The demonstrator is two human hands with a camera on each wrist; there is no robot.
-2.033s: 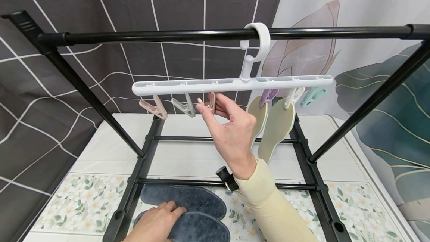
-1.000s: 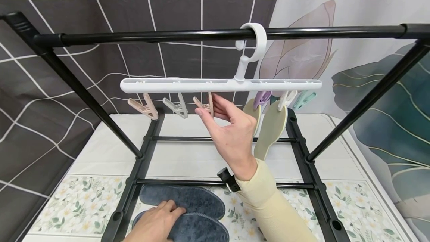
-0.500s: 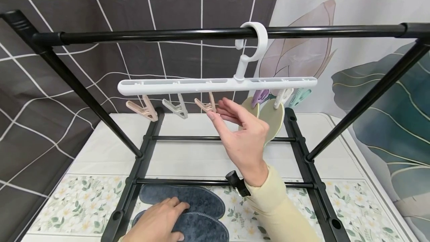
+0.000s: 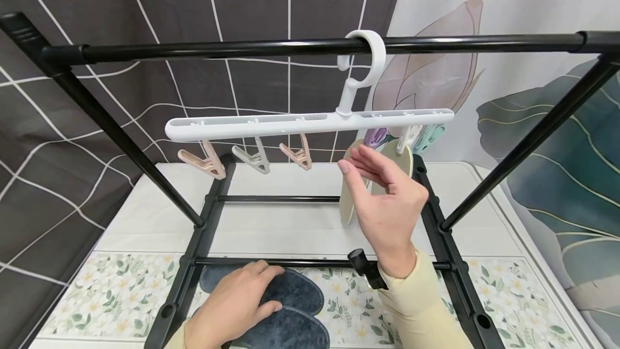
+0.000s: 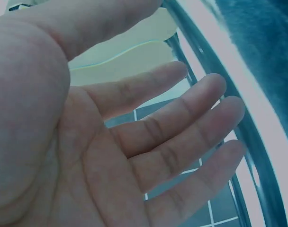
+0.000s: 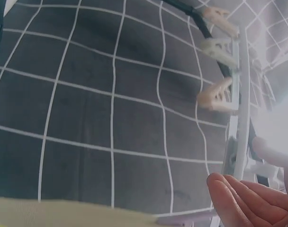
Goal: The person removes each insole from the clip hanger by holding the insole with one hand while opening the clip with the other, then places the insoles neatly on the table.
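My right hand (image 4: 387, 198) is held up in front of two pale green insoles (image 4: 347, 203), fingers loosely bent and nothing between them. Those insoles hang from a purple clip (image 4: 375, 137) and a white clip (image 4: 408, 138) on a white clip hanger (image 4: 310, 124); the hand hides much of them. Left of it dangle a pink clip (image 4: 297, 153), a grey clip (image 4: 255, 157) and another pink clip (image 4: 205, 163), holding nothing. My left hand (image 4: 237, 300) hovers over two dark blue plush insoles (image 4: 295, 327). Its fingers look extended in the left wrist view, with nothing in the palm (image 5: 101, 175).
The hanger hooks over the top bar (image 4: 218, 50) of a black rack. A teal clip (image 4: 428, 137) is at its right end. Lower crossbars (image 4: 271, 262) run above a floral mat (image 4: 116, 290). A dark grid-patterned curtain (image 4: 252, 20) stands behind.
My right hand has let go of the inner pink clip and moved right, in front of the pale insoles. My left hand has risen from the dark insoles. The hanger has swung slightly.
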